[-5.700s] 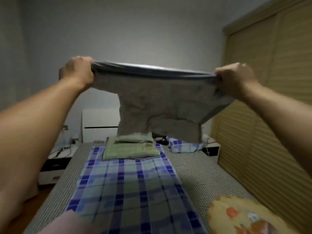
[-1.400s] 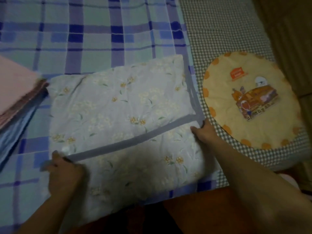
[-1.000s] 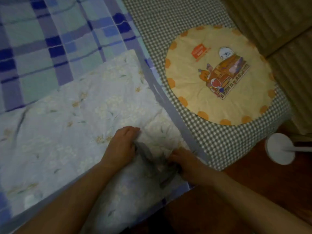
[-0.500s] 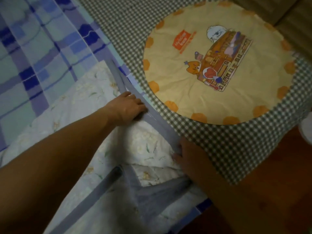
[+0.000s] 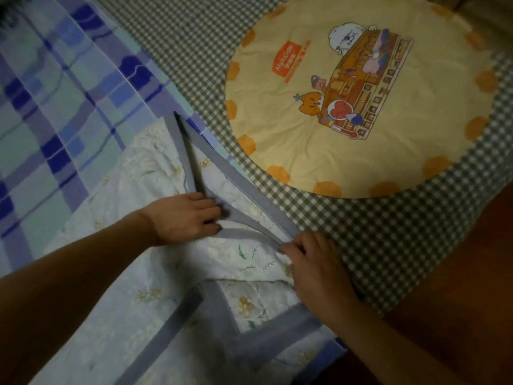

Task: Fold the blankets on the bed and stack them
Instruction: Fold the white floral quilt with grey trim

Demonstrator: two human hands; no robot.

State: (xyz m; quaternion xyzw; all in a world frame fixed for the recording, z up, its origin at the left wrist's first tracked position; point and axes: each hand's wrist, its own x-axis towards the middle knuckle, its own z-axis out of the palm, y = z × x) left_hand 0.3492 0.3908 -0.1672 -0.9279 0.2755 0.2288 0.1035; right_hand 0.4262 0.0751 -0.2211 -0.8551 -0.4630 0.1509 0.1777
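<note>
Right hand (image 5: 313,262) grip pinched on grey border of pale floral quilted blanket (image 5: 155,273); left hand (image 5: 186,218) grip clamped on inner border fold just beside. Blanket lay on plaid bedsheet (image 5: 55,107); round yellow cushion (image 5: 361,93) beyond. Risk: layers misaligning, fold skewing.

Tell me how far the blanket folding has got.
Done: the floral blanket lies partly folded, layers overlapping, on the plaid sheet. In hand: the left hand and right hand pinch its grey border at the edge by the round cushion. Left: finishing the fold and stacking; no stack shows here.
</note>
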